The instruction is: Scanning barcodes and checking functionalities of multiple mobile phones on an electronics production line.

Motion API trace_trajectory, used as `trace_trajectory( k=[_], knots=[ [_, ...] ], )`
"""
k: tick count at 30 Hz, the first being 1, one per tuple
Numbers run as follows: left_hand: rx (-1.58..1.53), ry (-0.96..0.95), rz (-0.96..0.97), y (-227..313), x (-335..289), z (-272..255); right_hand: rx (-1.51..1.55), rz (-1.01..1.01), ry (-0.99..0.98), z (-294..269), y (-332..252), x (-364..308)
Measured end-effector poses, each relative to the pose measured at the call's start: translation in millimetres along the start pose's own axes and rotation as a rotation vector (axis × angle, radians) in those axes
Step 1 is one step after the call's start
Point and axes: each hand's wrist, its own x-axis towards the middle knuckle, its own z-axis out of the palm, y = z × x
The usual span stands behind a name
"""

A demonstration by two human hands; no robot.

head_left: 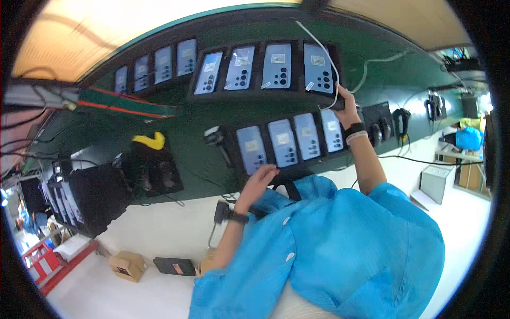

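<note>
My right hand [348, 110] grips the right end of the far black tray [257, 91], beside a loose white cable [325, 50]. That tray holds a row of light-blue smartphones, backs up, with white labels, including a phone [277, 66] in the middle. A nearer black tray [297, 166] carries another such row. My left hand [258, 183] lies by its near left corner, fingers stretched out and partly blurred, beside the leftmost phone [251, 149]. My right fingertips are partly hidden behind the tray.
Further trayed phones [162, 64] stand at the back left of the green bench [199, 114]. Handheld scanners [215, 136] [402, 121] lie left and right of the near tray. A yellow object [150, 140] sits left. Cardboard box [127, 266] is on the floor.
</note>
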Motion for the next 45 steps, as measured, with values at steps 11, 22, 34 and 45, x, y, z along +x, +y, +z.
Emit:
trace_trajectory(
  k=[11,22,34,45],
  knots=[
    [-1.098,0.350,0.198,19.0,18.3,-28.8,-0.279,0.134,0.168,-170.4,-45.2,-133.0],
    [0.901,0.953,0.176,-31.2,-12.1,-20.6,-1.518,-0.590,0.266,-198.4,17.1,-99.1],
    [1.327,0.360,0.713,16.1,212.6,164.3,-1.165,-0.147,0.405,-202.5,-13.1,-53.1],
    [1.395,0.279,0.582,18.9,226.1,170.2,-1.104,0.142,0.080,-136.8,-1.9,-120.3]
  ],
)
